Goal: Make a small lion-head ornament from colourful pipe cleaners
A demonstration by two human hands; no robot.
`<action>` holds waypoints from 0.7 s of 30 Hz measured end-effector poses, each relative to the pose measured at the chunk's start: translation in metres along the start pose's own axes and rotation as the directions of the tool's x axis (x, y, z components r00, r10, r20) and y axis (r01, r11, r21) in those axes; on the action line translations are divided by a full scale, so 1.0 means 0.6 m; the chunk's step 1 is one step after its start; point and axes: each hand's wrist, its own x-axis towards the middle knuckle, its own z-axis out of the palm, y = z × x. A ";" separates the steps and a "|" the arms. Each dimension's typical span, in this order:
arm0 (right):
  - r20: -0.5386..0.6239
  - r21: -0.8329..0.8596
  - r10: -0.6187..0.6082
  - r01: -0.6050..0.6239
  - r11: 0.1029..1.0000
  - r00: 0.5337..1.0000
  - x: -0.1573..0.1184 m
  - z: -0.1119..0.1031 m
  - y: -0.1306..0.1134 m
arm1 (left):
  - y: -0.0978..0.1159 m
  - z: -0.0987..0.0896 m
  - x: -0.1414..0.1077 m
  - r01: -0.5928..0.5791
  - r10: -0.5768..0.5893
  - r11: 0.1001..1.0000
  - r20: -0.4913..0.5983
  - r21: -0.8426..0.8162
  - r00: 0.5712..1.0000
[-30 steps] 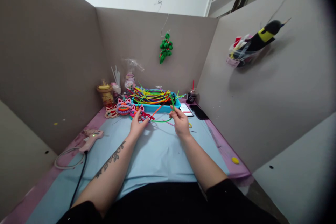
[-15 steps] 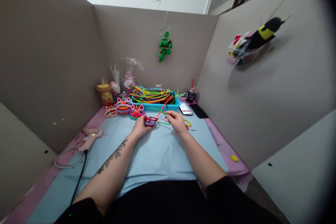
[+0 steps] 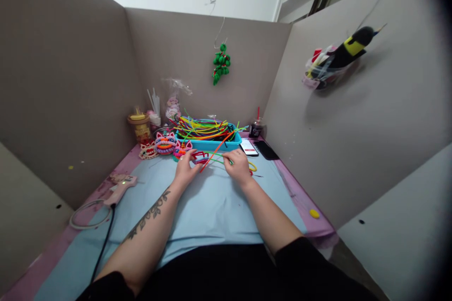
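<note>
My left hand point(image 3: 185, 168) is closed around a small red frame bent from pipe cleaners point(image 3: 200, 155), with some blue and purple low on it. My right hand point(image 3: 238, 165) pinches a green pipe cleaner point(image 3: 216, 154) that stretches across to the red frame. An orange pipe cleaner point(image 3: 219, 146) slants down past the frame between my hands. Just behind my left hand sit finished animal heads of coiled pipe cleaners, one purple and orange point(image 3: 165, 144), another pink and teal point(image 3: 181, 149). A yellow ring point(image 3: 253, 166) lies beyond my right hand.
A blue tray point(image 3: 208, 145) full of loose pipe cleaners stands at the back. Left lies a pink glue gun point(image 3: 122, 190) with its cord. Phones point(image 3: 249, 147), a drink cup point(image 3: 256, 128) and a yellow disc point(image 3: 314, 214) are to the right. Grey partitions point(image 3: 212, 99) enclose the table.
The orange pipe cleaner's lower end now reaches further down in front of the red frame. The green pipe cleaner is drawn across above the frame. My left fingers have shifted.
</note>
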 end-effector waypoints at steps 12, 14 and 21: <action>0.215 -0.319 0.076 -0.004 0.948 0.974 -0.007 0.016 -0.019 | 0.020 -0.003 -0.007 -0.134 0.173 0.963 -0.158 0.235 0.972; 0.228 -0.350 0.094 -0.008 0.937 0.969 -0.006 0.016 -0.020 | 0.022 -0.004 -0.008 -0.123 0.171 0.960 -0.174 0.253 0.970; 0.225 -0.323 0.163 -0.085 0.943 0.961 -0.004 0.024 -0.031 | 0.028 0.000 -0.014 -0.206 0.242 0.915 -0.065 0.346 0.968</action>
